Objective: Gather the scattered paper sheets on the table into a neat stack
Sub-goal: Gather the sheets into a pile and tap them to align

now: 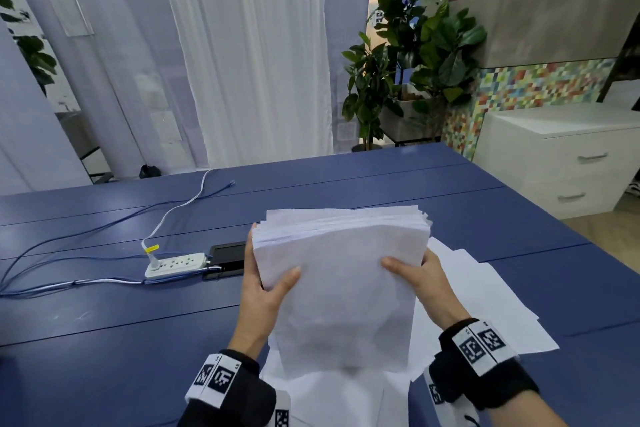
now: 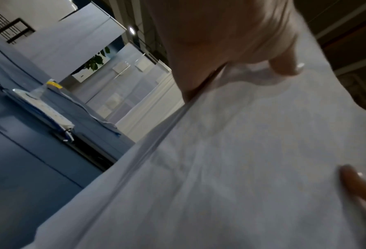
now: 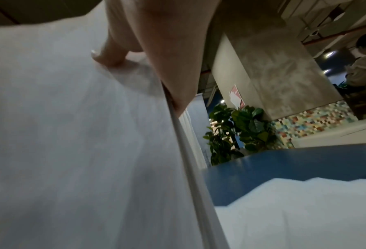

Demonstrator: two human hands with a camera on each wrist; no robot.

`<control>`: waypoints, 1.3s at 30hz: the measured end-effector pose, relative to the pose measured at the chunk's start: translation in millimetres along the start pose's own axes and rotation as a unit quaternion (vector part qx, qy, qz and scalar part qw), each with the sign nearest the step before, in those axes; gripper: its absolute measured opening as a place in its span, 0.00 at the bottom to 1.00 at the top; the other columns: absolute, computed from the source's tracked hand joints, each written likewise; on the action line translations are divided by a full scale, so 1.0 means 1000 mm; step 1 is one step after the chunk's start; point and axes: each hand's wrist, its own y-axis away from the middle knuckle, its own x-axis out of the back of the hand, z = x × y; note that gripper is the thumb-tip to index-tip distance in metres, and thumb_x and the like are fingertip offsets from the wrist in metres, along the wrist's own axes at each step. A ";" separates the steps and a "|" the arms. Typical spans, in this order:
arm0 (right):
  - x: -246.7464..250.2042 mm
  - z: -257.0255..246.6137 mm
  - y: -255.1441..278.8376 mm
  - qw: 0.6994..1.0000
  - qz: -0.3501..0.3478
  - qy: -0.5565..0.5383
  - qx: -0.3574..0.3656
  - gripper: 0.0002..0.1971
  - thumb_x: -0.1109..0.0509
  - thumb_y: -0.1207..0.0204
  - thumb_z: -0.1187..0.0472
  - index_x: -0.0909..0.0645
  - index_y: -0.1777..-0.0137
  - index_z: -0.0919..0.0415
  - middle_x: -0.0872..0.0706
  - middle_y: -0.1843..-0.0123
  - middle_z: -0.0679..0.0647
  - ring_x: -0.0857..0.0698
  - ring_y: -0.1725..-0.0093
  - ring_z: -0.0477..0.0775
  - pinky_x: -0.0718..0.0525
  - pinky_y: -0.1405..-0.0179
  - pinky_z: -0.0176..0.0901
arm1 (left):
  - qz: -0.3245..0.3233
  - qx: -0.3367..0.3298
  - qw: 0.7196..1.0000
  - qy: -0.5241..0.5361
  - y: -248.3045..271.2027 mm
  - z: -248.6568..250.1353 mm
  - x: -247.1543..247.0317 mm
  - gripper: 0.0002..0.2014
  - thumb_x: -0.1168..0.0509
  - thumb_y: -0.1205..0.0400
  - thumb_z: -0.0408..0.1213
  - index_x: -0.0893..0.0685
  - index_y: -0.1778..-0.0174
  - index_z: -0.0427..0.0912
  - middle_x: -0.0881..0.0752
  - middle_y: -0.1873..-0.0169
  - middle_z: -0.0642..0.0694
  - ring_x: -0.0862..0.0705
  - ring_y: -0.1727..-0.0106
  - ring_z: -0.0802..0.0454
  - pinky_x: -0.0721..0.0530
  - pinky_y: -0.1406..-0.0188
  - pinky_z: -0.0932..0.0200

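Wrist bands nearest, square black-white codes, no readable words. Left hand and right hand each clamp stack by side edge, thumbs on front, stack upright over loose sheets on table.

Risks: top edge ragged, sheets may fan or slip if grip eases; loose sheets could slide off near edge. Sheets blank.

The head camera looks forward and down from above, over the blue table toward the curtain and the plant. The left wrist camera sits very close under the paper, tilted, facing left and up to the power strip. The right wrist camera is equally near, facing right toward the same plant and tiles.
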 end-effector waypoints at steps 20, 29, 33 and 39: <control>0.012 -0.003 -0.001 0.999 -0.033 -0.011 -0.020 0.33 0.21 0.53 0.49 0.18 0.44 0.59 0.09 0.53 0.48 0.10 0.56 0.45 0.15 0.64 0.31 | 0.029 0.009 0.999 0.013 -0.004 0.000 -0.002 0.39 0.28 0.42 0.52 0.36 0.35 0.50 0.22 0.42 0.50 0.16 0.52 0.68 0.18 0.59 0.73; 0.010 0.003 -0.006 0.998 -0.022 0.015 -0.062 0.08 0.26 0.29 0.67 0.15 0.50 0.62 0.09 0.54 0.55 0.09 0.61 0.48 0.14 0.65 0.34 | -0.005 0.063 0.998 0.025 -0.006 -0.011 -0.011 0.17 0.34 0.23 0.25 0.24 0.44 0.50 0.14 0.49 0.49 0.12 0.53 0.61 0.14 0.56 0.69; -0.004 -0.007 -0.007 0.999 0.007 0.029 -0.032 0.04 0.27 0.29 0.66 0.15 0.55 0.61 0.09 0.64 0.48 0.10 0.67 0.45 0.14 0.68 0.34 | 0.042 0.022 0.999 0.013 -0.010 -0.001 -0.016 0.16 0.36 0.22 0.23 0.22 0.47 0.50 0.13 0.51 0.50 0.13 0.52 0.57 0.16 0.55 0.71; -0.007 -0.038 -0.010 0.999 -0.035 0.007 0.020 0.09 0.23 0.33 0.62 0.15 0.53 0.61 0.08 0.64 0.46 0.10 0.63 0.45 0.14 0.66 0.34 | 0.070 -0.053 0.996 0.023 -0.019 0.032 -0.011 0.15 0.35 0.24 0.21 0.27 0.53 0.47 0.16 0.58 0.50 0.15 0.64 0.69 0.17 0.63 0.74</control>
